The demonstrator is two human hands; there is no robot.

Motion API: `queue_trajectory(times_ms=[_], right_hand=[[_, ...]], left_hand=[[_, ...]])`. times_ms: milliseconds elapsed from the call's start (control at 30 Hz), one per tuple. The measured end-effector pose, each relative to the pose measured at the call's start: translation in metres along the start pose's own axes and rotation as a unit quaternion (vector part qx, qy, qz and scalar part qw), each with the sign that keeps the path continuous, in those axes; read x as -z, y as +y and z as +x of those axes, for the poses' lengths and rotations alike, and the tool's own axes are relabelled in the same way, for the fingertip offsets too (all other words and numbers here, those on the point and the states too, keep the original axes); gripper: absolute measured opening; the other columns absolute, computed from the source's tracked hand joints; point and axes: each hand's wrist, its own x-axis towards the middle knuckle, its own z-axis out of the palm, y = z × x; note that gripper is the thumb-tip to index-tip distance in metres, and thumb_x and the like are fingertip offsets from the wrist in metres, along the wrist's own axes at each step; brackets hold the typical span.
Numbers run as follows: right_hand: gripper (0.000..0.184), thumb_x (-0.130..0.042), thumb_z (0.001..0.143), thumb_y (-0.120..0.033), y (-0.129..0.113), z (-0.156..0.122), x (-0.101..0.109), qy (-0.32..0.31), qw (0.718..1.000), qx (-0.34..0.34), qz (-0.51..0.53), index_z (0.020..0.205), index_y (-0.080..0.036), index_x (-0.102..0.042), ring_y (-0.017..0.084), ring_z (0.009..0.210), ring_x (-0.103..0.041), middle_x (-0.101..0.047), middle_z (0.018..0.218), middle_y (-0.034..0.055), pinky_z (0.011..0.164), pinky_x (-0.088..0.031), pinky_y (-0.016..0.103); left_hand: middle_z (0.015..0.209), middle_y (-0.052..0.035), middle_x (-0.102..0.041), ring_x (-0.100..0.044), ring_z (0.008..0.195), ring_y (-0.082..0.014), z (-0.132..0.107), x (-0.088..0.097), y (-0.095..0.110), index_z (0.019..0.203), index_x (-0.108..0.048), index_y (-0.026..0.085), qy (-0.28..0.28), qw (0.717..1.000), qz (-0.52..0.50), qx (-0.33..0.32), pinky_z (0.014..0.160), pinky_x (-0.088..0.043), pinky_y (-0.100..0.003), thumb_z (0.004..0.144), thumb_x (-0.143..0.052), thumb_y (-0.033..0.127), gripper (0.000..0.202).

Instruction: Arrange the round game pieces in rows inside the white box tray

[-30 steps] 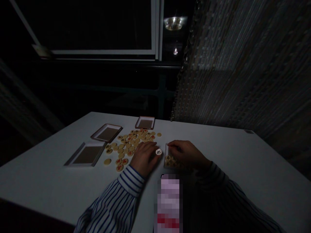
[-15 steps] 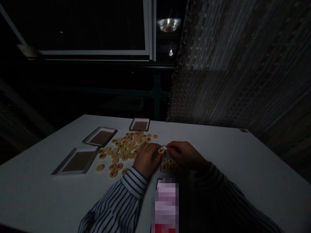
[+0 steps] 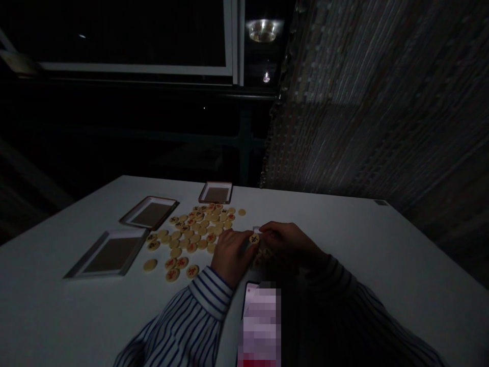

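Between the thumb and fingers of my left hand (image 3: 232, 255) is a round wooden Chinese chess piece (image 3: 254, 238) with a black character facing me. My right hand (image 3: 292, 243) is closed in a pinch just right of that piece; whatever its fingertips hold is hidden. A small white edge (image 3: 256, 229) shows behind the fingertips. Below the hands, in shadow, sit several more chess pieces (image 3: 263, 255), grouped close together and partly covered by my right hand. Many loose pieces (image 3: 194, 238), some with red or black characters and some blank side up, are spread left of my left hand.
Three shallow open box parts stand on the white table (image 3: 344, 239): a left one (image 3: 110, 255), a middle one (image 3: 153, 214) and a far one (image 3: 216, 194). A phone (image 3: 257, 321) with a lit screen lies in front of me. A bead curtain (image 3: 362, 102) hangs at the right.
The view has shifted slightly, so the table things sit further left. My hands remain together, and the held piece's character has turned a little. The pieces below are more shadowed.
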Motion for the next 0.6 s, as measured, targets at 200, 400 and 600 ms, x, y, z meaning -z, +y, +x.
queue_trajectory(times_ms=[200,400,600], right_hand=[[0.022,-0.048,0.077,-0.027,-0.0017,-0.0003,-0.0014,-0.012,0.997,-0.004,0.071,0.093,-0.017,-0.059,0.012,0.071,-0.060,-0.066,0.078,0.0016,0.064,-0.045,0.023],[0.021,-0.050,0.076,-0.025,0.0013,-0.0002,-0.0046,-0.024,0.994,-0.007,0.107,0.093,-0.017,-0.058,0.012,0.074,-0.061,-0.065,0.081,0.0025,0.066,-0.046,0.023],[0.020,-0.050,0.075,-0.024,0.0024,0.0005,-0.0070,-0.027,0.988,-0.011,0.149,0.091,-0.016,-0.058,0.013,0.074,-0.061,-0.065,0.082,0.0032,0.067,-0.047,0.025]], left_hand=[[0.085,-0.0046,-0.064,-0.057,0.083,-0.0188,-0.0018,-0.0005,-0.0002,0.095,-0.057,0.019,0.024,1.000,0.001,-0.001,0.083,-0.042,-0.039,0.075,-0.054,0.032,0.024],[0.082,-0.0045,-0.064,-0.057,0.080,-0.0188,-0.0023,-0.0009,0.0010,0.093,-0.057,0.019,0.050,0.999,0.009,-0.008,0.081,-0.043,-0.039,0.075,-0.054,0.033,0.023],[0.081,-0.0051,-0.065,-0.058,0.079,-0.0185,-0.0019,-0.0002,0.0023,0.092,-0.058,0.018,0.052,0.999,0.007,-0.013,0.078,-0.044,-0.037,0.075,-0.054,0.033,0.023]])
